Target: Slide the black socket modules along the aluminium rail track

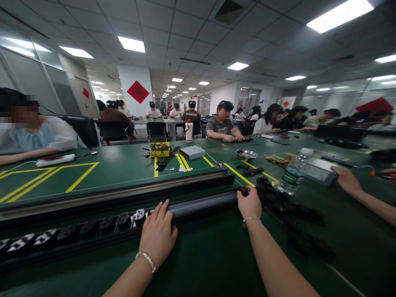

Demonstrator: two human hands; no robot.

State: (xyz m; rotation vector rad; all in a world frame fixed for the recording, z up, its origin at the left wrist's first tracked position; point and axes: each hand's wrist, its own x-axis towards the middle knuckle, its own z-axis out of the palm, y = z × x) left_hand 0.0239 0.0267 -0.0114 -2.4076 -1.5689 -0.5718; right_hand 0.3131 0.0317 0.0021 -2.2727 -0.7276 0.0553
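In the head view, the worker's left hand (pixel 159 231) lies across a long black rail (pixel 204 205), just where a row of socket pieces (pixel 107 222), some dark and some with pale faces, meets the bare stretch. Its grip is loose, fingers and thumb apart, laid over the rail rather than closed round it. The right hand (pixel 250 203) is at the rail's right end, grip clamped on a small black piece (pixel 243 190); from here I can't tell whether that piece sits inside the channel or only against its end. Both wrists wear bracelets.

The rail lies lengthwise on the green surface (pixel 210 264), and just beyond it runs a second rail (pixel 185 182). Right beside the right hand, a heap of dark parts (pixel 293 210) spreads toward the near right. A clear water bottle (pixel 291 175) stands behind the heap, and further back sit a metal bowl (pixel 246 154), a pale box (pixel 192 152) and a yellow tray (pixel 160 144) full of cables. Over on the right, a co-worker's hand (pixel 348 179) touches a grey box (pixel 321 173). Across the surface, someone in a grey shirt (pixel 216 126) leans over work.
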